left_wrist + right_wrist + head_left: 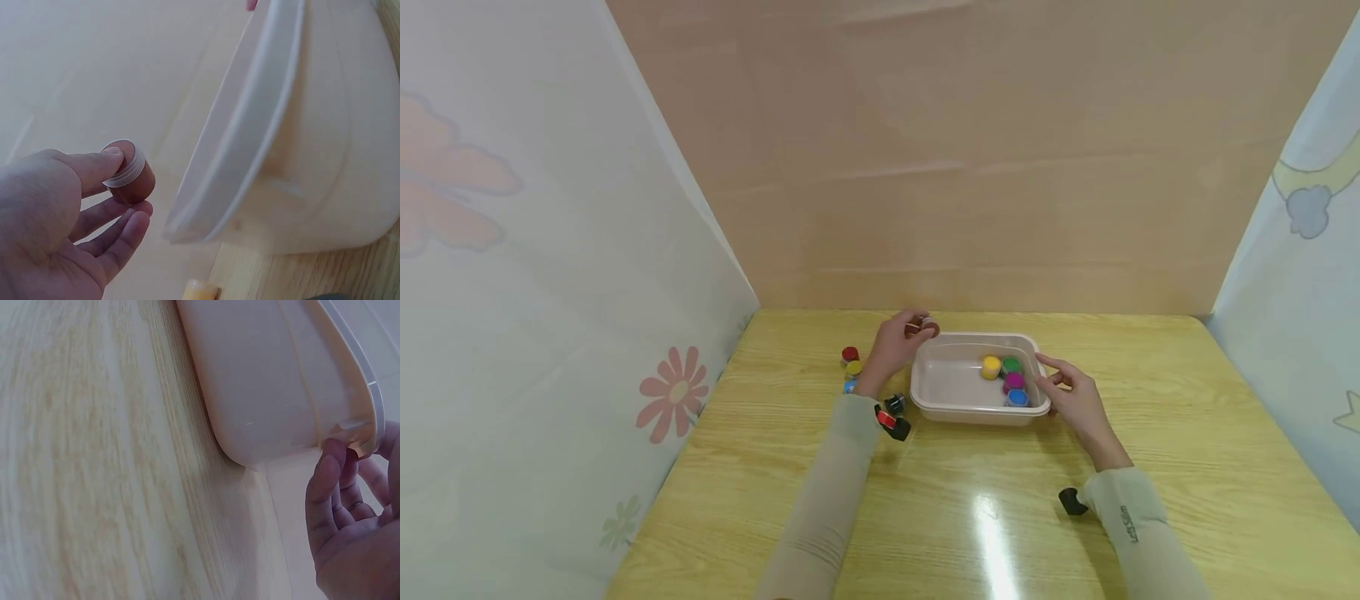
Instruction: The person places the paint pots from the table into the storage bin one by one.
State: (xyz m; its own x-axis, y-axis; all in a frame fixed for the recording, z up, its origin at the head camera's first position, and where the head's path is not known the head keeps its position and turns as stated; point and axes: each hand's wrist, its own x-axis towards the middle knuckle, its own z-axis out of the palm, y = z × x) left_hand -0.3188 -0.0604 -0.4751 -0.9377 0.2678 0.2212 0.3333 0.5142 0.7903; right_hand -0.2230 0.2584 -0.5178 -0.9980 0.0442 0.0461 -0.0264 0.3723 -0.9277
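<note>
My left hand pinches a small brown paint jar between thumb and fingers, just off the left end of a pale plastic tub. In the left wrist view the jar is tilted, its lid under the thumb. At the other end, my right hand grips the tub's rim, fingers beneath it in the right wrist view. Inside the tub, toward the right, lie a yellow jar, a green jar, a magenta jar and a blue jar.
Left of the tub stand a red-lidded jar, a yellow-lidded jar and a light blue jar, partly behind the left forearm. A black-lidded jar is beside the left wrist. A brown wall covering rises behind the wooden table.
</note>
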